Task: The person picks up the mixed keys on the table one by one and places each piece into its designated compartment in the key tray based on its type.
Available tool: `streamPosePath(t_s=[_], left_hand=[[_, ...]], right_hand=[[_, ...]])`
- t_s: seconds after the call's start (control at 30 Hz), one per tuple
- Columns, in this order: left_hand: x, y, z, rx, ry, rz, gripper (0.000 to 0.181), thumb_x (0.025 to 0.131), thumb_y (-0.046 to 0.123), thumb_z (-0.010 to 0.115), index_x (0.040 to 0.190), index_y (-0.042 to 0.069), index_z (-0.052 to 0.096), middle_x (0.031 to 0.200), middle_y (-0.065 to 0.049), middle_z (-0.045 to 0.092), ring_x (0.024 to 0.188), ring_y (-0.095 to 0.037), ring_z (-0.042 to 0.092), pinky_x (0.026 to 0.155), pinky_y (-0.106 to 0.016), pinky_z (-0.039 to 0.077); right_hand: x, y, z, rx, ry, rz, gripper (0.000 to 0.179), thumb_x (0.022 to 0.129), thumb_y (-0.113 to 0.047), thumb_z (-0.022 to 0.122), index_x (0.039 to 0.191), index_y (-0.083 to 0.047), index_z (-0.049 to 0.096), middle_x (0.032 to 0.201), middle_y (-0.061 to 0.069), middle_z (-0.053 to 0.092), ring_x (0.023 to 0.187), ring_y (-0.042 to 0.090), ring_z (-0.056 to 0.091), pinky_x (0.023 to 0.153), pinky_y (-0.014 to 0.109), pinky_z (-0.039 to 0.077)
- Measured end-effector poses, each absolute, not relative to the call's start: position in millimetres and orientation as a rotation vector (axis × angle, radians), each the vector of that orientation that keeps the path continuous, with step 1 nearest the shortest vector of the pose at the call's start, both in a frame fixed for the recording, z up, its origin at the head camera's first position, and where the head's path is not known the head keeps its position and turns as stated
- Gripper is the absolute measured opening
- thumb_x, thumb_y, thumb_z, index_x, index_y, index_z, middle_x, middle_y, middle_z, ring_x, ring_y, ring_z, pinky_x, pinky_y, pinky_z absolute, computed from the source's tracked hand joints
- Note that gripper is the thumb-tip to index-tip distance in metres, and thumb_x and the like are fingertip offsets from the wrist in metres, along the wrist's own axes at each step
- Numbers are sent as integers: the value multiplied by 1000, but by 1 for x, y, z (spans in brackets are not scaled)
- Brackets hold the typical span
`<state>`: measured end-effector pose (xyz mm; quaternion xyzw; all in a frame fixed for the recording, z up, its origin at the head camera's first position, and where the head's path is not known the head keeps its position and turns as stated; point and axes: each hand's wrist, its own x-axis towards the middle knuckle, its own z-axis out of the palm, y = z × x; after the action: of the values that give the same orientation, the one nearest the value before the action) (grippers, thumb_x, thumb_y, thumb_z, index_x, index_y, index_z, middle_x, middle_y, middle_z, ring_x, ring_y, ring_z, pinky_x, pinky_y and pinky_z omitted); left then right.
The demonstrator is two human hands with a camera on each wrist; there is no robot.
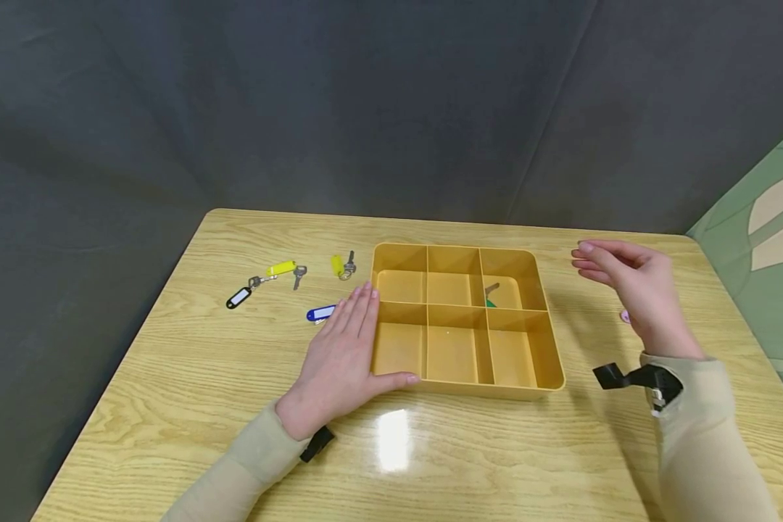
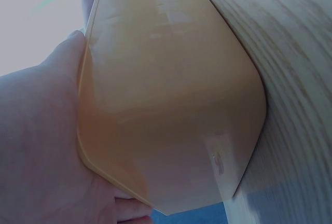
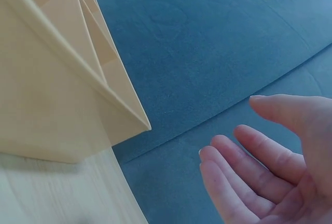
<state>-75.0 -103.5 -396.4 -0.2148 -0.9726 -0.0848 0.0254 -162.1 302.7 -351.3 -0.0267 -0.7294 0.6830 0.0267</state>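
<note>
A mustard-yellow organizer box (image 1: 470, 386) with several compartments sits on the table. My left hand (image 1: 342, 355) lies along its left side, fingers straight, thumb on the front rim; in the left wrist view the palm (image 2: 36, 125) is against the box wall (image 2: 171, 79). In the back right compartment lies a key (image 1: 492, 288) with a green tag (image 1: 490, 304). To the right of the box, my right hand (image 1: 642, 290) is raised above the table. In the right wrist view its fingers (image 3: 244, 167) are loosely bent and hold nothing.
Left of the box lie keys with tags: a blue tag (image 1: 320, 313) by the left fingers, yellow tags (image 1: 280, 268) and a black tag (image 1: 238, 298). A small pink item (image 1: 625, 316) is partly hidden behind the right hand. A dark curtain (image 1: 378, 109) hangs behind the table.
</note>
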Motion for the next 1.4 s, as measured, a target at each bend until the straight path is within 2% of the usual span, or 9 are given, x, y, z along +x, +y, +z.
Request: streamPosePath(t_s=[0.3, 0.43, 0.7, 0.9, 1.3, 1.4], left_hand=[[-75, -104, -396, -670, -2995, -262, 129, 80, 95, 29, 160, -3, 7, 167, -16, -3, 154, -29, 3, 124, -37, 3], [-75, -103, -396, -668, -3002, -267, 129, 80, 95, 30, 160, -3, 7, 167, -16, -2, 154, -27, 0, 123, -37, 2], [-75, -103, -396, -665, -3013, -266, 128, 80, 95, 29, 160, -3, 7, 167, -16, -2, 154, -27, -1, 123, -37, 2], [-75, -103, -396, -664, -3010, -256, 128, 81, 95, 29, 160, -3, 7, 167, -16, -1, 154, -31, 7, 123, -37, 3], [-75, -103, -396, -663, -3002, -250, 129, 80, 95, 29, 160, -3, 8, 168, -19, 7, 154, -30, 7, 123, -38, 5], [-75, -103, -396, -661, -3002, -251, 129, 80, 95, 29, 160, -3, 8, 168, -18, 5, 154, -30, 7, 124, -38, 5]], right_hand=[[-160, 307, -353, -41, -2150, 2180, 33, 93, -14, 77, 120, 3, 72, 103, 3, 77, 91, 15, 74, 79, 23, 58], [-160, 310, -353, -50, -2145, 2191, 30, 93, -14, 77, 118, 2, 73, 103, 2, 76, 92, 15, 74, 80, 23, 58], [-157, 317, -351, -113, -2170, 2172, 20, 94, -17, 77, 111, -9, 78, 99, -2, 77, 87, 11, 75, 78, 19, 57], [-157, 321, -353, -85, -2081, 2227, 16, 93, -11, 76, 108, -5, 78, 99, 2, 77, 87, 14, 75, 77, 23, 58], [-154, 333, -354, -57, -2012, 2256, 14, 94, -5, 73, 107, -2, 78, 99, 5, 77, 87, 15, 75, 76, 24, 58], [-154, 336, -354, -48, -1979, 2276, 14, 94, -3, 73, 107, -1, 78, 99, 7, 77, 86, 16, 75, 76, 25, 59]])
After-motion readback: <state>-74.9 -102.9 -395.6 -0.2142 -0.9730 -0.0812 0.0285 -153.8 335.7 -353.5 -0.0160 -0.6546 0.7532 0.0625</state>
